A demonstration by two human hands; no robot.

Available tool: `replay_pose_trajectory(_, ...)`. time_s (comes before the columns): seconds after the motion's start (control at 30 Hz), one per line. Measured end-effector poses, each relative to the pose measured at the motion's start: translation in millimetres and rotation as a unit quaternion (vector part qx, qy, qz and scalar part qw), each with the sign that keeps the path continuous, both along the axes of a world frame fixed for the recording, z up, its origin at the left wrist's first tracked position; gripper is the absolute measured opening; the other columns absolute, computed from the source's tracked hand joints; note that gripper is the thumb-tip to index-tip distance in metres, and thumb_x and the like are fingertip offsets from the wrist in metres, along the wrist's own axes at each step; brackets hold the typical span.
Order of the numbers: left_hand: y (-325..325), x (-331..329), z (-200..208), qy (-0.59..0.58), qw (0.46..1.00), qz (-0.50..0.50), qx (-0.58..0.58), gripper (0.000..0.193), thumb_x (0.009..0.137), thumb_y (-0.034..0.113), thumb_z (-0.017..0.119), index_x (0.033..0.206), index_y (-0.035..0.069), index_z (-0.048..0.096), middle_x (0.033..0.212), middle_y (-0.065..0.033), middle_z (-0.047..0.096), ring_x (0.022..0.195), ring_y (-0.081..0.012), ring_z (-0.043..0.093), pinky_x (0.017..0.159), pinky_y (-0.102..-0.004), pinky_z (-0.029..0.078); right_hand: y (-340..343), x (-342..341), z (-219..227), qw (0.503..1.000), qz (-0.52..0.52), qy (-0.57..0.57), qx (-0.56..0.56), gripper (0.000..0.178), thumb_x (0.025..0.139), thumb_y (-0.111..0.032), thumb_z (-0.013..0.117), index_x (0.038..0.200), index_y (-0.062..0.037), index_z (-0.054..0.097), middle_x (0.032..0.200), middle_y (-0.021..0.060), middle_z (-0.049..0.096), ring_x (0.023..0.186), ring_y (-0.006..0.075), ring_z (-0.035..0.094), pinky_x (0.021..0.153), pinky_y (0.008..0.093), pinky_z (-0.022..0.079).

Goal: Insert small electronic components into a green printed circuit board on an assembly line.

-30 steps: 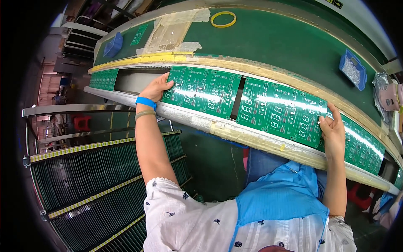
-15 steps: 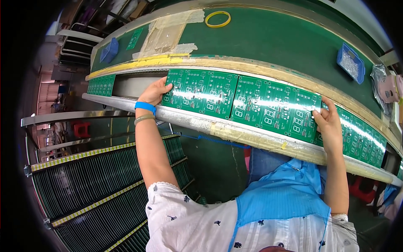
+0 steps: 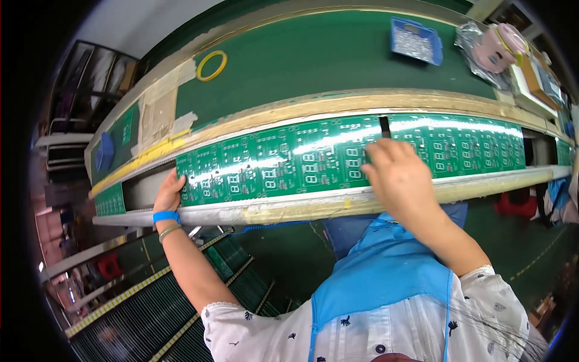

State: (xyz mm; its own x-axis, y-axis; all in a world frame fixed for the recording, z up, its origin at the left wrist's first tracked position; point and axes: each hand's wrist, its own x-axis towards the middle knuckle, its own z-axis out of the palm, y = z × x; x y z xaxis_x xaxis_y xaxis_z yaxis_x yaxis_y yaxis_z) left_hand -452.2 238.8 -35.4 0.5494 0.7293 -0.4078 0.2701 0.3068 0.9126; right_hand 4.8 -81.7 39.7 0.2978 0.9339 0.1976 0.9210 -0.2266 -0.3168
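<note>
Left hand [image 3: 169, 192] touches one end of the green rectangular circuit boards [image 3: 280, 158] spanning to right hand [image 3: 402, 176], can't tell if either's clamped; likely light, stiff, fragile parts, so hold by edges.

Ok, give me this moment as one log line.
left hand: at left edge of green circuit boards | right hand: over their right end, by dark gap | yellow ring, blue bin: on green surface beyond

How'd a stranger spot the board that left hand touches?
Along the track in front of the green worktop, find the left hand, blue band at its wrist. Unlike its neighbours, this green circuit board has that thumb on its left edge.
</note>
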Motion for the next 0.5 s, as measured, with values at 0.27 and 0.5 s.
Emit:
replay_pose_trajectory(0.27, -11, 43, 3, -0.027, 0.999, -0.029, -0.03, 0.044, 0.098, 0.012, 0.057, 0.138, -0.003, 0.047, 0.132, -0.0085, 0.059, 0.118, -0.0162, 0.056, 0.104, -0.0306, 0.042, -18, 14, -8, 0.996, 0.058, -0.061, 0.017, 0.03, 0.08, -0.028, 0.073, 0.098, -0.0034, 0.07, 0.111, 0.0107, 0.065, 0.11, 0.0292, 0.055, 0.093, 0.0483, 0.041)
replay_pose_trajectory(0.5, -53, 31, 16, 0.143, 0.936, 0.24, 0.216, 0.056, 0.096, 0.034, 0.064, 0.141, 0.005, 0.049, 0.138, -0.0134, 0.054, 0.126, -0.0236, 0.051, 0.104, -0.0362, 0.043, -13, -9, 4, 0.983, 0.176, 0.004, 0.061, 0.031, 0.076, -0.014, 0.075, 0.105, -0.0063, 0.068, 0.113, 0.0101, 0.063, 0.112, 0.0321, 0.053, 0.095, 0.0484, 0.04)
